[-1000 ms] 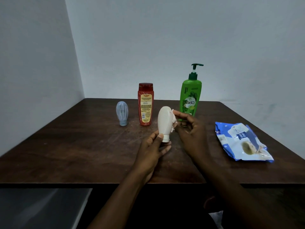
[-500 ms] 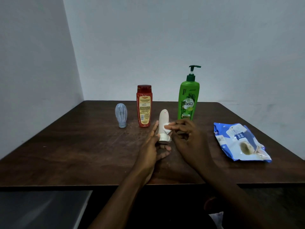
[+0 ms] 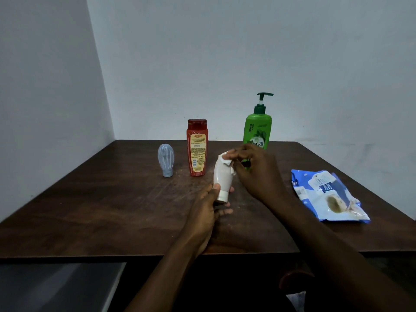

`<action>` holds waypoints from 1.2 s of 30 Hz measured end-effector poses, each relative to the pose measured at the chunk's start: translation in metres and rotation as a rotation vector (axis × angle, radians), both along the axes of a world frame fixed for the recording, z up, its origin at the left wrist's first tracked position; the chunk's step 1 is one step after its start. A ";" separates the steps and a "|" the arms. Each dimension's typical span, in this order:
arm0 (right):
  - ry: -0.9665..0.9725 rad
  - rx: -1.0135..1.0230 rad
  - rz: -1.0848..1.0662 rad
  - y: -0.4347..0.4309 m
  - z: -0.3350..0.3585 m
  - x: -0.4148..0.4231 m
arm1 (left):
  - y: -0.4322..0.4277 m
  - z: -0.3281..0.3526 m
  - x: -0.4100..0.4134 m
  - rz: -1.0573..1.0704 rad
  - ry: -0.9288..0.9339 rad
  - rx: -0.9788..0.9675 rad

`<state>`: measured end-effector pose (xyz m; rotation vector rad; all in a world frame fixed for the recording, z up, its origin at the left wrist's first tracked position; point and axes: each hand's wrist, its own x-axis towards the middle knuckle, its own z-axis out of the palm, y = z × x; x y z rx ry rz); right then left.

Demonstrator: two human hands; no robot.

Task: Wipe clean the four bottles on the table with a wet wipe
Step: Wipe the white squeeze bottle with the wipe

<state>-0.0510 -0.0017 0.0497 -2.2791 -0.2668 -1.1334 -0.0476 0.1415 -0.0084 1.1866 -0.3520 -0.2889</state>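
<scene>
ITEM: white bottle (image 3: 221, 174), cap-down, tilted, held over table (image 3: 112, 210) | left hand (image 3: 206, 212): grips cap end | right hand (image 3: 256, 170): pinches wet wipe (image 3: 227, 162) against upper body | HANDLING: likely light, squeezable plastic, slippery when wet; hold at rigid cap.

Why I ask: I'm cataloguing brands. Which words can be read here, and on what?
"Henna", "Vatika": green bottle.
"mee mee": pack.
Too blurred to read: label on the red bottle.
No text seen: white bottle, blue bottle.
</scene>
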 end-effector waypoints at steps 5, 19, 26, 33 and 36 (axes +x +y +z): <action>0.008 -0.003 -0.014 -0.004 0.008 0.011 | 0.002 -0.001 0.001 0.010 -0.052 0.024; -0.043 -0.101 0.100 0.019 -0.047 -0.042 | 0.000 -0.002 0.000 0.068 -0.016 -0.031; -0.078 -0.065 0.034 0.017 -0.030 -0.021 | -0.003 -0.005 0.004 0.065 0.007 -0.029; -0.039 0.019 -0.020 -0.002 0.001 0.007 | -0.001 -0.002 0.000 0.025 -0.026 -0.060; -0.045 0.133 0.025 -0.004 0.000 0.006 | 0.001 -0.002 -0.001 0.021 -0.045 -0.057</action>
